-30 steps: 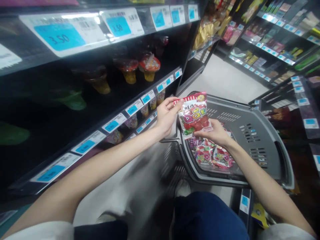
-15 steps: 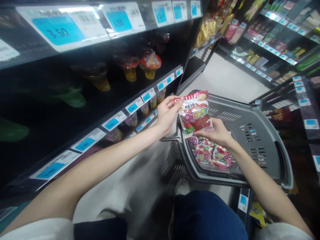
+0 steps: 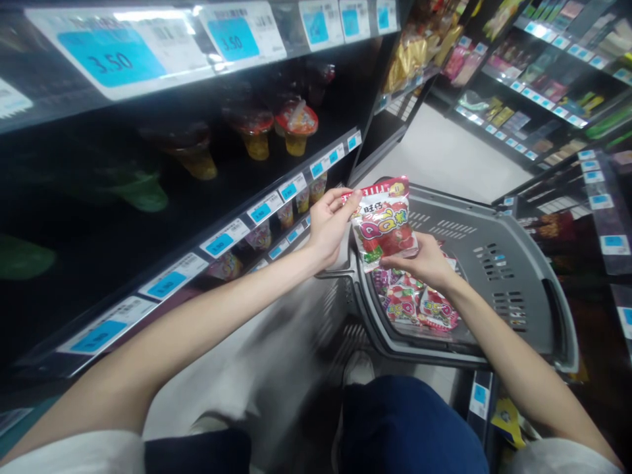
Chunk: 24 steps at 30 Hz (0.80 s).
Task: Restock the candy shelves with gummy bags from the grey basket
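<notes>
A red and white bag of gummy candy [image 3: 384,220] is held between both hands, its printed front facing me. My left hand [image 3: 332,220] pinches its upper left corner, thumb on the front. At the lower right edge, my right hand [image 3: 423,263] grips the bag with the thumb in front; its other fingers are mostly hidden behind. Below the bag is a grey shopping basket [image 3: 530,263], with several similar candy bags [image 3: 402,309] lying at its bottom, some purple, some red and white.
To the left runs a dark shelf with blue price tags [image 3: 217,245] along its edge, carrying jelly cups [image 3: 296,126] with red lids. Stocked shelves [image 3: 548,79] stand at the far right. Grey floor [image 3: 444,145] shows beyond the basket.
The candy bag has shifted very slightly left and its surface has creased a little. Both hands keep their hold on it.
</notes>
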Available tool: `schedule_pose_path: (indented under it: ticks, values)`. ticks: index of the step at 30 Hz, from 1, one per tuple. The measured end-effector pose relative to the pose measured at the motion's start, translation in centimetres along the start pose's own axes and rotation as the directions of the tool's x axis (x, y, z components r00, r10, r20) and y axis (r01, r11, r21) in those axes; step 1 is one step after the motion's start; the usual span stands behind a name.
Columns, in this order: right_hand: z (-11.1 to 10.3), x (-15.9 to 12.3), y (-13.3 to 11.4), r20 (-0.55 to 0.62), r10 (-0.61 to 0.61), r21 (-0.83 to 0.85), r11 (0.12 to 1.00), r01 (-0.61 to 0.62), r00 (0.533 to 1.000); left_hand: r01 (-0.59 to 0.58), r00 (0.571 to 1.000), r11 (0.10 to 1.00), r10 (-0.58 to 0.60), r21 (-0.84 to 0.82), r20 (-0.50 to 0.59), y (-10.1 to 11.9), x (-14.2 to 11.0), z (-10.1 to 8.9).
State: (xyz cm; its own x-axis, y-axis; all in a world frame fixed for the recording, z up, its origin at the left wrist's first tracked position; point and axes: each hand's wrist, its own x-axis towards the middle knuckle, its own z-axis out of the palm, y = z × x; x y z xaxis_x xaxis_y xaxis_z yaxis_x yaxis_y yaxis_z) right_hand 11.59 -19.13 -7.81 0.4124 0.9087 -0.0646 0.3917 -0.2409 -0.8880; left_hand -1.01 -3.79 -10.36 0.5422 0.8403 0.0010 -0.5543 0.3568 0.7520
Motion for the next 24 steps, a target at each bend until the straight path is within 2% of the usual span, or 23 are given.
schedule_pose_path:
  ticks: [8, 24]
  values:
    - [-0.28, -0.14, -0.21, 0.036, -0.01, 0.056, 0.998, 0.008, 0.999, 0.009, 1.0, 1.0, -0.009, 0.012, 0.007, -0.03, -0.08, -0.04]
    - [-0.4, -0.16, -0.12, 0.033, -0.027, 0.078, 0.997, 0.024, 0.999, 0.018, 1.0, 1.0, -0.018, -0.003, 0.008, 0.03, -0.07, -0.03]
